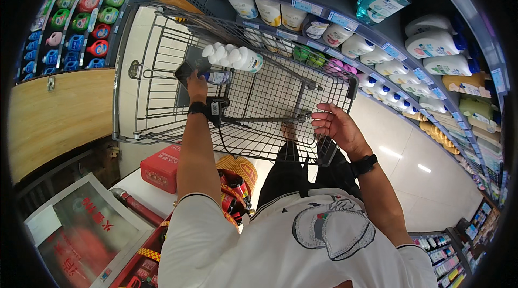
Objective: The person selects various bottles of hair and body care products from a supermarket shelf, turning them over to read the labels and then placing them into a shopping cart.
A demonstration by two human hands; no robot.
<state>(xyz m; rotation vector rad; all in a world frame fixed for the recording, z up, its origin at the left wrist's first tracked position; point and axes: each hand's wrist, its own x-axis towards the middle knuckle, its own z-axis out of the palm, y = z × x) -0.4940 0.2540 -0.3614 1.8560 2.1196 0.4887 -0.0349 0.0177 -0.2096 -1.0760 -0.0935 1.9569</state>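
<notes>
My left hand reaches into a wire shopping cart. Its fingers meet the edge of a black flat object, which looks like a phone, and lie close to the dark cap of a clear bottle on its side. Whether the fingers grip either one is hidden by the hand. Just beyond is a cluster of white bottles, leaning together in the cart. My right hand hangs palm-up over the cart's near right corner, empty, with its fingers loosely spread.
Shelves of laundry bottles and pouches run along the far and right sides. More detergent jugs fill a display at the left. A red box and a fire-equipment cabinet stand near my left side.
</notes>
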